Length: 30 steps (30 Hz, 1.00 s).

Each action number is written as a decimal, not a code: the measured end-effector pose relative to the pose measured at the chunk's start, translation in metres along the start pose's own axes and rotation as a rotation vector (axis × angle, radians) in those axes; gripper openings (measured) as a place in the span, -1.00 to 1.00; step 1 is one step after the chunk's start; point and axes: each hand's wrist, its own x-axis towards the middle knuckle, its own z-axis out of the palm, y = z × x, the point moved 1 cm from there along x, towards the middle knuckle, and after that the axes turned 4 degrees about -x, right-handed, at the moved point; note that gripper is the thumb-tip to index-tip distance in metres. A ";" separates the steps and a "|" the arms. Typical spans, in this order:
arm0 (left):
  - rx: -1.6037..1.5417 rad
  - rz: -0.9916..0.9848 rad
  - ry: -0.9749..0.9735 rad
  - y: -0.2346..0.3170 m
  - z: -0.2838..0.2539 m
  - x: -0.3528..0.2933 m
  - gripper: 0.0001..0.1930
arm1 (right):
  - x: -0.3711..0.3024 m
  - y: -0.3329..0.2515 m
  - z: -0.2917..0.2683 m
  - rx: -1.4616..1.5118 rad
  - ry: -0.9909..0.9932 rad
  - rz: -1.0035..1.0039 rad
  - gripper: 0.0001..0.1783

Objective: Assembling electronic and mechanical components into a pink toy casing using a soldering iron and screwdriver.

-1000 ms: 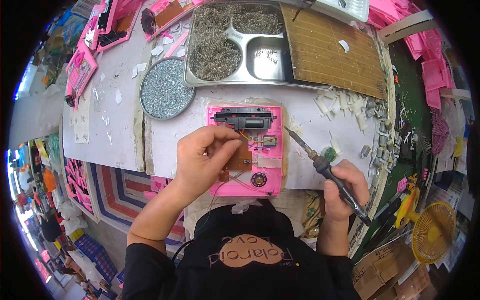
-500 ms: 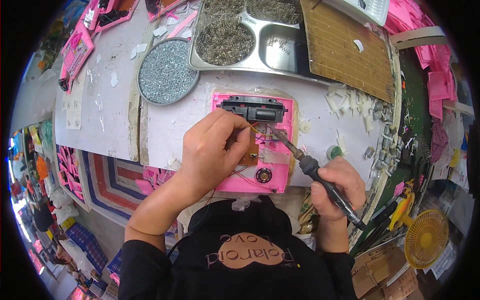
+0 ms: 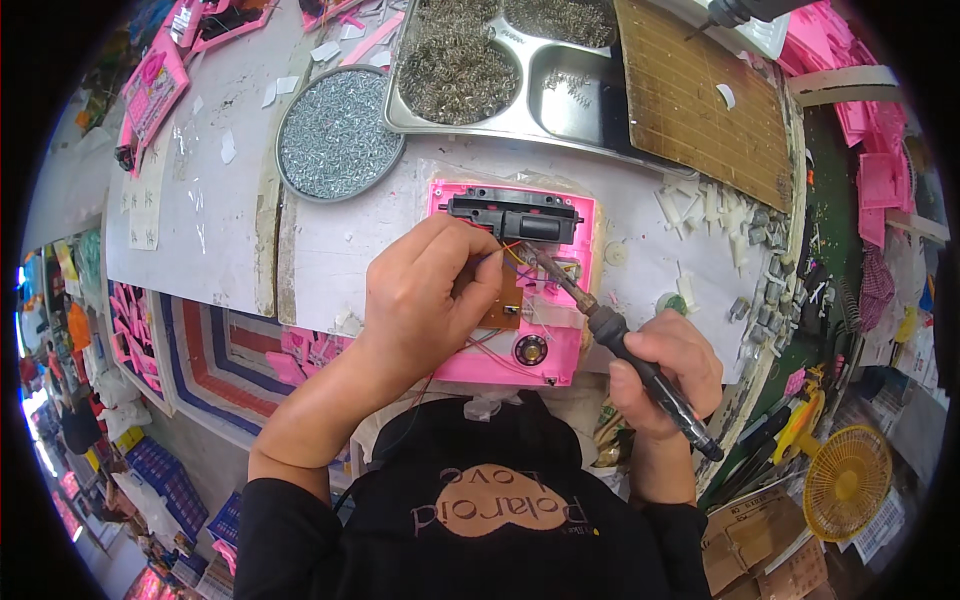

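In front of me lies an open pink plastic case [image 3: 565,350], holding a black mechanism [image 3: 540,228] along its far side, a brown circuit board [image 3: 508,300] and a small round speaker [image 3: 530,349]. My left hand [image 3: 430,290] is closed in a pinch over the case's left half, on a thin wire [image 3: 512,250] beside the board; the fingers partly hide it. My right hand [image 3: 675,365] grips a soldering iron [image 3: 612,330] by its dark handle. Its metal tip points left into the case, close to my left fingertips; whether it touches the wire I cannot tell.
A round dish of small screws [image 3: 340,135] stands far left of the case. Behind it is a metal tray [image 3: 510,125] of springs, with a brown board [image 3: 700,110] overlapping its right. White plastic pieces [image 3: 705,210] and small metal parts [image 3: 770,285] lie right. A dark tool [image 3: 740,10] hangs top right.
The soldering iron's tip has moved slightly left and away from me, closer to my left fingertips. My left hand keeps its pinch. The view has shifted a little, and the hanging tool shows more.
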 end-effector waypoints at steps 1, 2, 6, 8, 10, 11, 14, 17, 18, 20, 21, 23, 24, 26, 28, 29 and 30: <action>-0.001 0.000 0.002 0.000 0.000 0.000 -0.89 | 0.001 0.000 0.000 0.000 0.003 0.009 -0.70; -0.001 -0.001 0.004 0.000 0.000 0.000 -0.89 | 0.001 0.000 0.000 -0.001 0.002 0.009 -0.69; 0.002 0.001 0.005 -0.002 0.002 -0.001 -0.89 | 0.001 0.000 0.001 -0.003 0.001 0.008 -0.68; 0.001 -0.009 0.000 -0.001 0.002 -0.001 -0.89 | 0.001 0.000 0.001 -0.010 -0.011 0.001 -0.69; -0.010 -0.008 0.011 -0.002 0.002 -0.001 -0.89 | 0.000 0.000 0.001 -0.027 -0.037 -0.014 -0.70; -0.016 -0.008 0.017 -0.002 0.002 -0.001 -0.88 | 0.000 -0.001 0.001 -0.041 -0.044 -0.021 -0.70; -0.007 -0.015 0.013 -0.001 0.002 -0.001 -0.88 | 0.001 -0.002 0.001 -0.090 -0.066 -0.052 -0.68; -0.007 0.001 0.022 -0.002 0.002 -0.001 -0.88 | 0.002 -0.003 0.001 -0.134 -0.085 -0.096 -0.67; -0.004 -0.009 0.018 -0.002 0.002 -0.002 -0.89 | 0.003 -0.003 0.001 -0.138 -0.085 -0.108 -0.66; 0.001 -0.028 0.009 -0.001 0.002 -0.002 -0.89 | 0.003 -0.003 0.000 -0.134 -0.079 -0.114 -0.65; -0.001 -0.025 0.011 -0.001 0.002 -0.001 -0.89 | 0.003 -0.003 -0.001 -0.126 -0.073 -0.109 -0.63; -0.004 -0.019 0.015 -0.001 0.002 -0.001 -0.89 | 0.002 -0.003 -0.002 -0.119 -0.065 -0.100 -0.61; -0.002 -0.021 0.014 0.000 0.002 -0.001 -0.89 | 0.001 -0.003 -0.003 -0.118 -0.063 -0.097 -0.62; 0.003 -0.027 0.013 0.001 0.002 -0.001 -0.89 | 0.000 -0.003 -0.004 -0.113 -0.058 -0.092 -0.63; -0.018 -0.023 0.024 -0.001 0.003 -0.002 -0.92 | 0.000 -0.003 -0.005 -0.103 -0.054 -0.086 -0.63; -0.028 -0.022 0.029 -0.002 0.003 -0.003 -0.93 | 0.000 -0.003 -0.005 -0.100 -0.055 -0.084 -0.63; -0.024 -0.015 0.031 -0.002 0.004 -0.003 -0.93 | -0.001 -0.003 -0.005 -0.098 -0.055 -0.081 -0.64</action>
